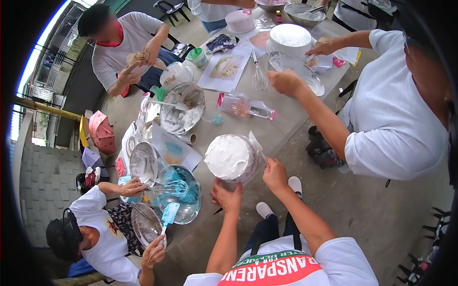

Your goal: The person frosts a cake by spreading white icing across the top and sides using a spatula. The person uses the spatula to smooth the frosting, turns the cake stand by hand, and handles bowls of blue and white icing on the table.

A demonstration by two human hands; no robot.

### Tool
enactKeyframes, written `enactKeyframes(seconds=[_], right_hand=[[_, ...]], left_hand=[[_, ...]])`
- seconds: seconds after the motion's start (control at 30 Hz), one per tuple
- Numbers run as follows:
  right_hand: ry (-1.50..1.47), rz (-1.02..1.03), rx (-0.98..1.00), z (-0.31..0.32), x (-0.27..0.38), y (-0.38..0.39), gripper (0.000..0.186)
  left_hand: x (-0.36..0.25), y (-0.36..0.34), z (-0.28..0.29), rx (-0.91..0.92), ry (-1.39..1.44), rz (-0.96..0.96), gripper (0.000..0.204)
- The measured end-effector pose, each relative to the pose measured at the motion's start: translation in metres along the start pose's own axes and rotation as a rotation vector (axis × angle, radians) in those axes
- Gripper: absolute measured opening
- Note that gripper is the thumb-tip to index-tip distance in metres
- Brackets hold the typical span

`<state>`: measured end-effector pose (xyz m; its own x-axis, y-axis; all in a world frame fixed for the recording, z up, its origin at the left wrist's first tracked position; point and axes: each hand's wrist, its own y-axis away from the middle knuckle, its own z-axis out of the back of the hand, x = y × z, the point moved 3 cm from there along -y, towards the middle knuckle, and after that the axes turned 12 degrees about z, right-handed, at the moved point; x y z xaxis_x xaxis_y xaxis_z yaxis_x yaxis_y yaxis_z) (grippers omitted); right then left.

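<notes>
A round cake covered in white icing stands near the table's edge in front of me, its top uneven with swirled ridges. Beneath it, a clear cake stand partly shows. My left hand grips the near rim of that stand, fingers and thumb bent around its edge. In my right hand is a pale flat icing scraper, held upright against the cake's right side. My right fingers are closed around its lower end.
At left, a person's hands hold a whisk and a blue-smeared spatula over bowls. Another person at right works beside a white cake. A plastic package, a whisk and a bowl of white icing lie beyond my cake.
</notes>
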<state>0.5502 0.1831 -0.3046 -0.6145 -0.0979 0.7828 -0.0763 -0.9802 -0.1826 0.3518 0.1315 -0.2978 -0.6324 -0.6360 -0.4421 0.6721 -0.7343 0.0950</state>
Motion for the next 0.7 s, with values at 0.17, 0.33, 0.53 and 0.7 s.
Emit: enactKeyframes(seconds=[0.17,0.33,0.53,0.7], right_hand=[[-0.017,0.035,-0.047,-0.003,0.029,0.018,0.026],[-0.205,0.136,-0.201,0.041,0.089,0.022,0.028],[-0.092,-0.023,-0.205,0.002,0.031,0.034,0.03],[0.029,-0.055,-0.16,-0.024,0.028,0.042,0.03]], left_hand=[[0.001,-0.001,0.003,0.015,0.0,-0.013,0.089],[0.007,-0.005,0.004,0.013,0.005,-0.029,0.09],[0.001,-0.003,0.007,0.024,0.007,-0.055,0.09],[0.006,-0.006,0.004,0.038,0.008,-0.097,0.09]])
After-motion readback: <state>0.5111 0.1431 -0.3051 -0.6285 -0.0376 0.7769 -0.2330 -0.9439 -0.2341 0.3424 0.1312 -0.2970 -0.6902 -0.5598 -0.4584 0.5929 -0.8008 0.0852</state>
